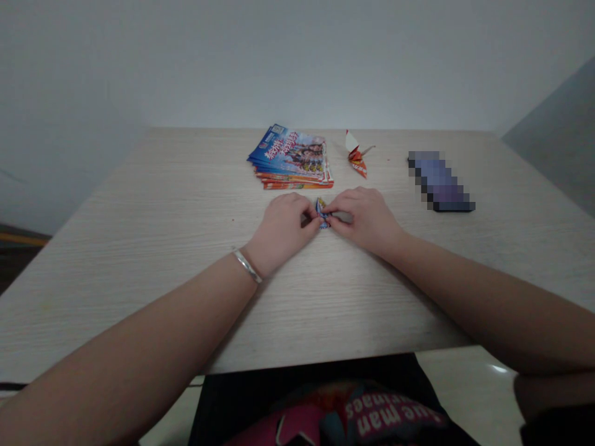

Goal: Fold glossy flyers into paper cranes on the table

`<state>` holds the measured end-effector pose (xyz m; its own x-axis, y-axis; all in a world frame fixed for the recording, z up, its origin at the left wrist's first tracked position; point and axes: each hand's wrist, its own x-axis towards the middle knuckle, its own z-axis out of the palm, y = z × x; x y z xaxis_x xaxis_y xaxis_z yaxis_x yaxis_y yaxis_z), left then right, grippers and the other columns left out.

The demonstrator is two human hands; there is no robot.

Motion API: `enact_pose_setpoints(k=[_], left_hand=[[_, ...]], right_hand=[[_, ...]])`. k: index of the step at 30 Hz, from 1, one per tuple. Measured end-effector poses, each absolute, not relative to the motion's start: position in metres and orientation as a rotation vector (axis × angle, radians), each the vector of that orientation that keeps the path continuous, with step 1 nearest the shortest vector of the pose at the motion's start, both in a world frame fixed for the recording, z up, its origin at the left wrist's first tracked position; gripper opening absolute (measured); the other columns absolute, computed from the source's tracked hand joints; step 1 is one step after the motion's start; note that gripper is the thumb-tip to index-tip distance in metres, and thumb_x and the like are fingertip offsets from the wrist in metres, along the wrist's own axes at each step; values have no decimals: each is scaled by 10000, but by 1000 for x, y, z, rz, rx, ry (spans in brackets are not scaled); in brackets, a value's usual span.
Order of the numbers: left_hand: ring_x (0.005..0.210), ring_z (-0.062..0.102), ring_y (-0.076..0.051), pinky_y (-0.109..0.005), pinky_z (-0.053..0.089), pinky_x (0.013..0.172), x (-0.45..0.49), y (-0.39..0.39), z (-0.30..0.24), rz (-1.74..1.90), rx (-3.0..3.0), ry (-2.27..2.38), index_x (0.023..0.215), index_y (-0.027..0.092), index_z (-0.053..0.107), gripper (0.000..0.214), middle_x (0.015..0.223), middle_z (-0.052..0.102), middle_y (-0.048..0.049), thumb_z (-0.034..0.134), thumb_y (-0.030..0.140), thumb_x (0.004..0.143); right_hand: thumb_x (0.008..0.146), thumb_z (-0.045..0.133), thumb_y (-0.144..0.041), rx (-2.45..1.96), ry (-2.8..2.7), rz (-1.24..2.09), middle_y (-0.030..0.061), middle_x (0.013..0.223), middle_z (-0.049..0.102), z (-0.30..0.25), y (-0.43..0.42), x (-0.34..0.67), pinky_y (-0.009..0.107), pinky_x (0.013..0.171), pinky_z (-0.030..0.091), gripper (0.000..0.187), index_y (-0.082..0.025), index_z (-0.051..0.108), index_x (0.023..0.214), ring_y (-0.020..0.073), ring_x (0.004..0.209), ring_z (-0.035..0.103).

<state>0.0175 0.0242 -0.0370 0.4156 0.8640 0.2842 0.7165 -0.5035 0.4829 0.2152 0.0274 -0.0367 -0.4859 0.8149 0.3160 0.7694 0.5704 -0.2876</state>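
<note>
Between my hands is a small folded piece of printed paper [321, 204], blue with some yellow, close to the tabletop. My left hand [289, 218] pinches its left side between thumb and fingers; a silver bangle circles that wrist. From the other side my right hand [363, 217] pinches the same paper, thumb and index finger closed on it. The fingertips of both hands nearly meet and cover much of the paper, so its full shape is hidden. Just beyond my right hand stands a folded paper crane [356, 158] in red, orange and white.
A fanned stack of printed leaflets [292, 155], blue and orange, lies behind my left hand. To the right is a pixelated dark, phone-like object [439, 183]. The pale wood-grain table [139, 248] meets a white wall [297, 62] at the back.
</note>
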Motion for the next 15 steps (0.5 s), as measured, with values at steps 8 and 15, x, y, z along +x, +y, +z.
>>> enact_pose_setpoints(k=[8,15], left_hand=[[943,611,-246,-410,483,892,18,23,-39,724,2465,1439,882,163,642,118,957,678,-90,605,272,860],[1011,637,-238,-417,475,970,17,23,-38,734,2502,1341,982,177,671,155,1022,718,-71,591,245,868]], right_hand=[[896,625,-313,-1242,-2413,88,41,975,769,-36,27,216,392,864,386,198,-220,788,957,235,934,659],[905,652,-346,-1252,-2395,133,34,998,766,-38,29,218,390,848,377,187,-260,800,979,218,925,637]])
